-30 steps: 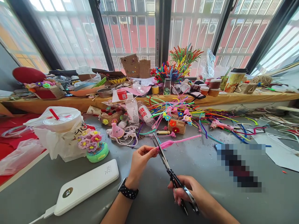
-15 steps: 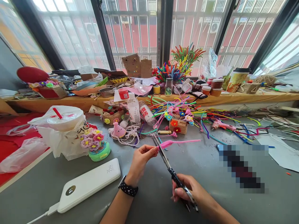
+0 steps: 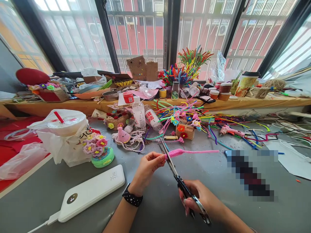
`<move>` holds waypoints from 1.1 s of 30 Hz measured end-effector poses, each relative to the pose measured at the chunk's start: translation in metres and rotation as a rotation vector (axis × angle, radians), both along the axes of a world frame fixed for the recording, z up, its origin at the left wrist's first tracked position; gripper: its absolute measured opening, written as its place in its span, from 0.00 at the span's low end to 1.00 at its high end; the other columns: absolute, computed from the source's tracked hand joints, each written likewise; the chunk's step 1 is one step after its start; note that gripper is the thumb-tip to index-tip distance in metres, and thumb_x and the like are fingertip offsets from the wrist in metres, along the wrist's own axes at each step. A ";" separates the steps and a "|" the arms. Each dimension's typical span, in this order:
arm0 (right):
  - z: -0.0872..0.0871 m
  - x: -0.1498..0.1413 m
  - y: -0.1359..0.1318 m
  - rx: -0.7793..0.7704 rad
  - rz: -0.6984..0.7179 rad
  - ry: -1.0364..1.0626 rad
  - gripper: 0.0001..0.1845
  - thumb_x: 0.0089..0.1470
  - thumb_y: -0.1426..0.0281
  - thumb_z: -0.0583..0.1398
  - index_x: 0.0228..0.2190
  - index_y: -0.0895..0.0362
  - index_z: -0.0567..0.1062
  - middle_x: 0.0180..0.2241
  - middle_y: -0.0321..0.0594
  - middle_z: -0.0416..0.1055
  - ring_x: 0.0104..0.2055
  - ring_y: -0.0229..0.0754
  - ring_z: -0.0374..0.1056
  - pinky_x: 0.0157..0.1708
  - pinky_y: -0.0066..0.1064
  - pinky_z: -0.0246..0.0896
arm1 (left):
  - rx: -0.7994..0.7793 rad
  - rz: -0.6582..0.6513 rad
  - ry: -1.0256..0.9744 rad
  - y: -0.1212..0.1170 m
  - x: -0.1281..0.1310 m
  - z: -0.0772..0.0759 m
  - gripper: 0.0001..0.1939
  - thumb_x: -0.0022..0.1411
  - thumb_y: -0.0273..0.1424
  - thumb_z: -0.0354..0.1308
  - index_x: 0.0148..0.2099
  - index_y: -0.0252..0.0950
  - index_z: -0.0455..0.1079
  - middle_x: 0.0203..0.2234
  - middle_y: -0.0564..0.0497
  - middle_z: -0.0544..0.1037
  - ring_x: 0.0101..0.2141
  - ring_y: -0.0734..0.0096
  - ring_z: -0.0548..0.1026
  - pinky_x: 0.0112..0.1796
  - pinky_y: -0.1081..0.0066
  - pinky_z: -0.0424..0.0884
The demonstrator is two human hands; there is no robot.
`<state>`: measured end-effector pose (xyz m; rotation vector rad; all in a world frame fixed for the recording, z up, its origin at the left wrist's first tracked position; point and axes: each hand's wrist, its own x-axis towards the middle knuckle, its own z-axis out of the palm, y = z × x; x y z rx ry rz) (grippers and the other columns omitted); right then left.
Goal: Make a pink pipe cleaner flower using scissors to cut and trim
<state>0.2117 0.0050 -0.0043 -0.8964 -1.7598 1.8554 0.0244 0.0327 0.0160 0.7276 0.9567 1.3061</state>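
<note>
Between thumb and fingers, my left hand (image 3: 152, 165) pinches one end of a pink pipe cleaner (image 3: 178, 152). Its thick fuzzy part lies near the fingers, and a thin straight tail points right. My right hand (image 3: 198, 197) is wrapped round the handles of a pair of scissors (image 3: 173, 168). The slightly parted blades cross the pipe cleaner close to my left fingertips and point away from me. Whether the blades touch the fuzz, I cannot tell.
A white power bank (image 3: 93, 192) lies at the left, beside a small flower pot craft (image 3: 102, 155) and a bagged cup (image 3: 66, 129). Behind are bottles (image 3: 139, 113), pearl strings (image 3: 133, 142) and loose pipe cleaners (image 3: 191, 111). A pink glue gun (image 3: 232, 131) and a blurred-out object (image 3: 251, 176) lie right.
The pink pipe cleaner has shifted, its tail now reaching farther right and slightly lower. The scissors' blades have moved a little, and the handles sit slightly lower and wider apart.
</note>
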 end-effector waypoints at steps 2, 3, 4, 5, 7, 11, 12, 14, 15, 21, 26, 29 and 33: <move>-0.003 -0.001 0.000 -0.013 -0.012 0.006 0.16 0.36 0.59 0.58 0.22 0.59 0.63 0.18 0.31 0.59 0.18 0.33 0.60 0.19 0.25 0.58 | 0.009 0.002 -0.005 0.000 0.000 0.000 0.07 0.40 0.28 0.65 0.21 0.31 0.71 0.16 0.53 0.74 0.20 0.80 0.70 0.25 0.79 0.66; -0.003 -0.002 0.000 -0.017 -0.021 0.006 0.16 0.36 0.60 0.59 0.21 0.59 0.63 0.17 0.31 0.59 0.17 0.33 0.60 0.18 0.25 0.58 | 0.015 0.008 -0.006 0.000 0.001 0.000 0.07 0.40 0.28 0.65 0.21 0.31 0.71 0.16 0.54 0.74 0.20 0.80 0.69 0.25 0.79 0.65; -0.003 -0.003 0.000 -0.023 -0.030 0.007 0.16 0.35 0.60 0.59 0.21 0.59 0.62 0.16 0.30 0.58 0.17 0.32 0.60 0.18 0.25 0.58 | 0.020 0.014 -0.004 0.000 0.001 0.000 0.07 0.39 0.28 0.65 0.21 0.31 0.71 0.16 0.54 0.74 0.20 0.80 0.69 0.25 0.79 0.65; -0.003 -0.004 0.000 -0.028 -0.038 0.009 0.16 0.35 0.59 0.59 0.21 0.59 0.62 0.16 0.30 0.58 0.16 0.32 0.59 0.18 0.25 0.58 | 0.022 0.020 -0.002 0.000 0.001 0.001 0.07 0.39 0.28 0.65 0.21 0.31 0.71 0.16 0.54 0.73 0.19 0.80 0.69 0.24 0.79 0.65; -0.002 -0.005 -0.001 -0.029 -0.042 0.013 0.18 0.35 0.57 0.59 0.20 0.59 0.61 0.16 0.29 0.57 0.16 0.32 0.59 0.17 0.25 0.57 | 0.022 0.029 0.001 0.000 0.001 0.000 0.07 0.39 0.29 0.65 0.21 0.31 0.71 0.15 0.54 0.73 0.19 0.80 0.69 0.24 0.78 0.65; 0.000 -0.005 -0.003 0.003 -0.029 0.015 0.23 0.35 0.52 0.58 0.22 0.59 0.62 0.17 0.32 0.58 0.18 0.33 0.58 0.19 0.26 0.56 | 0.012 0.027 0.001 0.000 0.000 0.000 0.08 0.39 0.28 0.66 0.21 0.31 0.70 0.16 0.54 0.74 0.20 0.80 0.69 0.25 0.78 0.65; 0.001 -0.005 -0.003 0.022 -0.015 0.016 0.24 0.36 0.50 0.57 0.23 0.60 0.63 0.19 0.33 0.59 0.20 0.33 0.58 0.21 0.25 0.55 | 0.011 0.021 0.003 0.000 0.000 0.000 0.08 0.39 0.28 0.66 0.21 0.31 0.70 0.16 0.53 0.74 0.20 0.80 0.69 0.25 0.78 0.65; 0.003 -0.003 -0.002 0.067 0.021 0.012 0.26 0.37 0.48 0.56 0.25 0.61 0.65 0.22 0.35 0.60 0.24 0.34 0.57 0.23 0.25 0.54 | 0.004 0.008 0.010 -0.001 0.000 0.001 0.08 0.39 0.28 0.66 0.21 0.31 0.70 0.16 0.53 0.74 0.20 0.79 0.69 0.25 0.78 0.65; 0.004 -0.003 -0.002 0.086 0.038 0.006 0.27 0.37 0.48 0.56 0.26 0.61 0.66 0.23 0.36 0.61 0.25 0.35 0.56 0.23 0.24 0.53 | 0.000 0.005 0.016 -0.001 0.000 0.002 0.08 0.38 0.28 0.66 0.21 0.31 0.69 0.16 0.54 0.74 0.20 0.79 0.69 0.25 0.78 0.65; 0.011 -0.005 0.003 0.043 0.044 -0.058 0.20 0.38 0.54 0.58 0.23 0.59 0.63 0.19 0.33 0.60 0.21 0.34 0.58 0.22 0.25 0.54 | 0.002 0.021 0.033 -0.002 0.000 0.006 0.09 0.37 0.29 0.66 0.20 0.31 0.69 0.15 0.54 0.73 0.19 0.79 0.69 0.24 0.78 0.65; 0.012 -0.007 0.004 0.019 0.006 -0.061 0.16 0.37 0.59 0.59 0.20 0.59 0.63 0.16 0.32 0.60 0.18 0.34 0.60 0.19 0.24 0.54 | 0.009 0.039 0.046 -0.001 0.000 0.003 0.09 0.36 0.30 0.66 0.20 0.31 0.69 0.15 0.54 0.73 0.19 0.78 0.69 0.24 0.76 0.65; 0.011 -0.007 0.004 0.013 -0.002 -0.066 0.15 0.37 0.60 0.59 0.20 0.59 0.63 0.16 0.32 0.61 0.19 0.34 0.61 0.19 0.24 0.54 | 0.019 0.040 0.042 0.000 -0.001 0.002 0.09 0.36 0.30 0.66 0.20 0.31 0.69 0.15 0.54 0.73 0.19 0.79 0.69 0.24 0.77 0.64; 0.010 -0.007 0.003 0.006 0.010 -0.066 0.15 0.38 0.61 0.59 0.21 0.60 0.63 0.16 0.33 0.61 0.19 0.35 0.61 0.20 0.25 0.54 | 0.030 0.027 0.050 0.000 -0.001 0.000 0.09 0.39 0.29 0.65 0.21 0.31 0.68 0.16 0.54 0.73 0.20 0.79 0.69 0.25 0.77 0.64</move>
